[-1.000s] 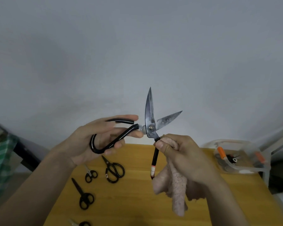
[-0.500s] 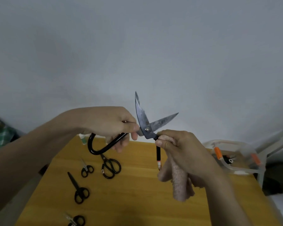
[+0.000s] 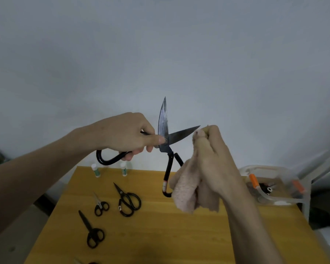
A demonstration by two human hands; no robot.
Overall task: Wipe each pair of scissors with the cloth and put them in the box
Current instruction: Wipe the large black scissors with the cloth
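Fingers [image 3: 151,148] of the left hand [image 3: 126,133] grip one handle of the large scissors [image 3: 165,130], blades spread; right hand [image 3: 213,155], raised, pinches the cloth [image 3: 187,189] at the lower blade's tip.

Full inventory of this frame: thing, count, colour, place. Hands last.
large scissors: 1, black handles, dark steel blades, open, held up above the table
cloth: 1, pale pink, bunched in the right hand, at the tip of the lower blade
small scissors: 3 in full view, black, lying on the table's left half; a fourth pair is cut off at the bottom edge
table: 1, yellow wood
box: 1, clear plastic with orange clips, table's right edge, dark items inside
small tubes: 2, white with green labels, upright at the table's far edge
left hand: grips one handle loop
right hand: grips the cloth
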